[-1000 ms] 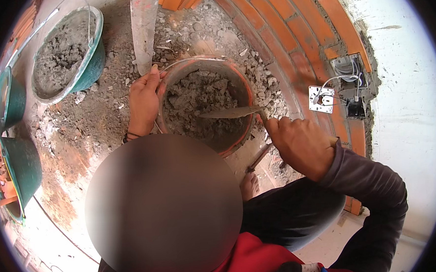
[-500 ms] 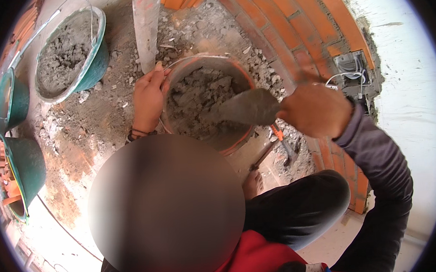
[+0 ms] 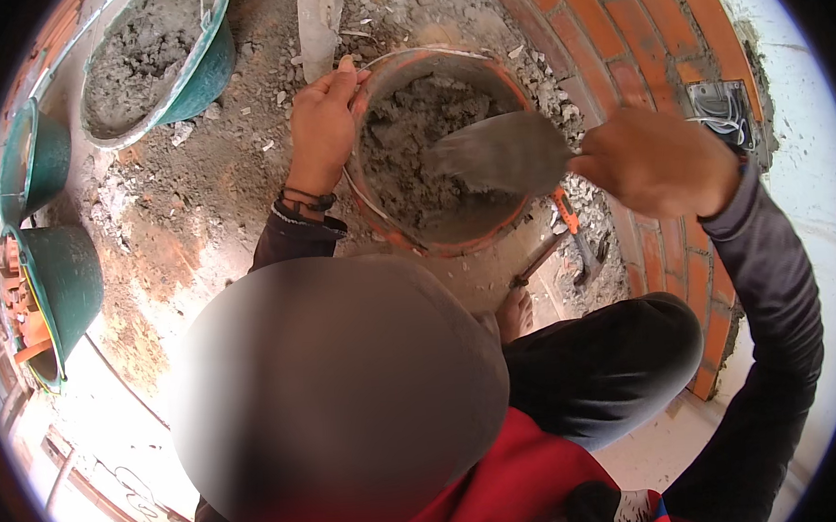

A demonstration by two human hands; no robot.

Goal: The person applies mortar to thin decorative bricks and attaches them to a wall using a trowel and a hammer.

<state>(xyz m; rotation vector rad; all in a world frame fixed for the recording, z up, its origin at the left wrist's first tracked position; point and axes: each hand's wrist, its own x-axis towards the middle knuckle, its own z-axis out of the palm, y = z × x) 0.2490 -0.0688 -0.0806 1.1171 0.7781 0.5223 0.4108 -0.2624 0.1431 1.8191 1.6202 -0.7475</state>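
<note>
My left hand is closed on the upper-left rim of the orange bucket, which is half full or more of lumpy grey mortar. My right hand, blurred by motion, grips the trowel by its handle at the bucket's right side. The broad, mortar-smeared blade reaches leftward over the mortar; its tip is too blurred to tell whether it is in the mortar.
Green buckets stand at left, one of mortar, one with brick pieces. A grey plank lies beyond my left hand. Orange-handled and other tools lie among rubble beside a brick wall with an electrical box. My bent knee is below.
The trowel has turned from nearly edge-on to showing its broad face. The bucket, both hands and surroundings now appear higher and farther right in the picture.
</note>
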